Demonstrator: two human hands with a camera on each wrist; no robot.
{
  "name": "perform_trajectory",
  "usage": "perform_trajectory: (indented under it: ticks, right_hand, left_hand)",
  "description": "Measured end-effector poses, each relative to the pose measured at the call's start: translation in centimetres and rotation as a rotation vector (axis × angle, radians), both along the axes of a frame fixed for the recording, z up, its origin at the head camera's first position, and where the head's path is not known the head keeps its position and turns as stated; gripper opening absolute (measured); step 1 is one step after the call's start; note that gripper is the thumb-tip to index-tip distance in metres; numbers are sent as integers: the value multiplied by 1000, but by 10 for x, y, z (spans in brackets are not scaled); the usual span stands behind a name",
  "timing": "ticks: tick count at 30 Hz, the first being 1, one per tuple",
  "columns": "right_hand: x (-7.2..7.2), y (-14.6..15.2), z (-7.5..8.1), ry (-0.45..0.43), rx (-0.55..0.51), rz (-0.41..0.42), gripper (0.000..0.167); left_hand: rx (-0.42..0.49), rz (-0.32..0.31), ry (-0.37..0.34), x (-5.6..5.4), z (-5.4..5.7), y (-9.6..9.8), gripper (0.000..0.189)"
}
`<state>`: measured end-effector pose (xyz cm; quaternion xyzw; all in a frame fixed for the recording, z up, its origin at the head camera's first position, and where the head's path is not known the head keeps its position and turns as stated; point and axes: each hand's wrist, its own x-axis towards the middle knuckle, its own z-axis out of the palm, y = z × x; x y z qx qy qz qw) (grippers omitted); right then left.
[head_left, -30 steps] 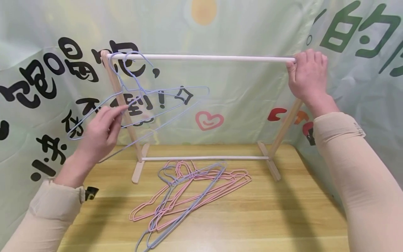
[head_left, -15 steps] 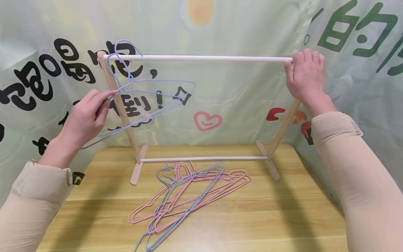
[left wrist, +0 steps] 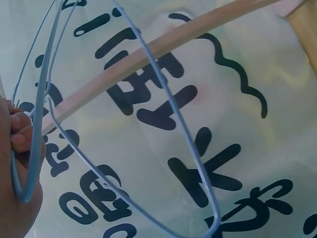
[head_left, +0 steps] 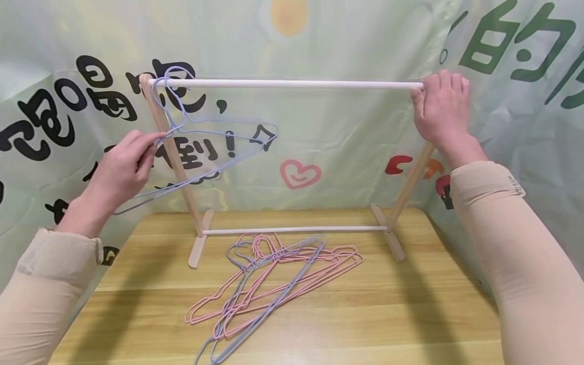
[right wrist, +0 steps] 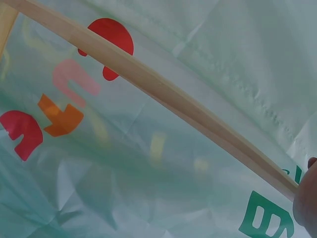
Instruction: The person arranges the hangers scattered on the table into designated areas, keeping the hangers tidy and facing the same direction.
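Below the rod [head_left: 292, 83], the left hand [head_left: 119, 165] pinches a hanger [left wrist: 41, 91].

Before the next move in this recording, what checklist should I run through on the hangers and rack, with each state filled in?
1. Left hand pinching a blue hanger: ok.
2. Right hand holding the rack: ok.
3. Top rail seated at its right end: cannot tell, hidden by that hand.
4. Held hanger's weight on the rail: cannot tell.
5. Pink hangers clear of the blue-grey hangers: not ok, they overlap.
6. Both feet on the table: ok.
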<state>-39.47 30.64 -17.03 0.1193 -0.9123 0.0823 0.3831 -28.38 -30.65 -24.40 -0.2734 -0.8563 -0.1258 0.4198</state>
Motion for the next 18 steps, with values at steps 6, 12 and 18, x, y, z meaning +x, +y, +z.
perform_trajectory:
  ticks: [6,12,18]
  right_hand:
    - [0,0,1,10,-1,0,50]
    - [-1,0,0,5,2,-4,50]
    - [1,0,1,29,4,5,50]
  left_hand:
    - [-6,-21,32,-5,-10,-5,36]
    - [2,-44,55,-10,-19,-11,37]
    - [6,-50,82,-14,-23,-17,38]
